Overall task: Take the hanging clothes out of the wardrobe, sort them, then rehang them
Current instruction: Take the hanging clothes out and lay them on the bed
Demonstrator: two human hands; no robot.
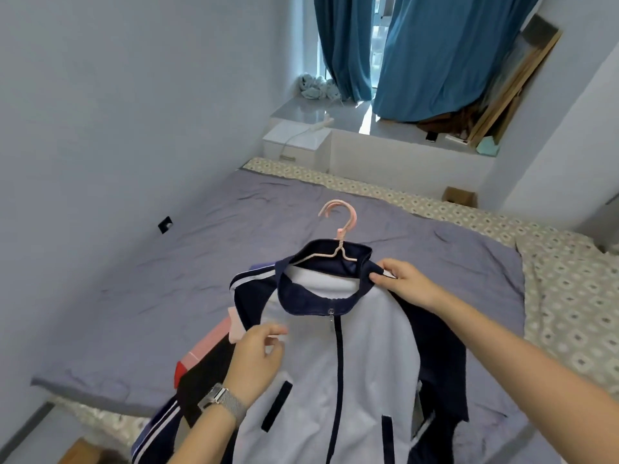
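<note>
A: Where is the jacket lying?

B: The white and navy jacket point(348, 356) is lying zipped on the grey sheet point(167, 279), low in the centre of the frame, with a pink hanger point(341, 236) sticking up out of its collar.

A: And the hands?

B: The right hand point(407, 279) is pinching the collar's right edge. The left hand point(258, 356), fingers curled, is hovering at the jacket's left shoulder; whether it is gripping cloth I cannot tell.

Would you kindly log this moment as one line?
stage: sorting on bed | jacket: on pink hanger | right hand: pinches collar | left hand: over chest, grip unclear
</note>
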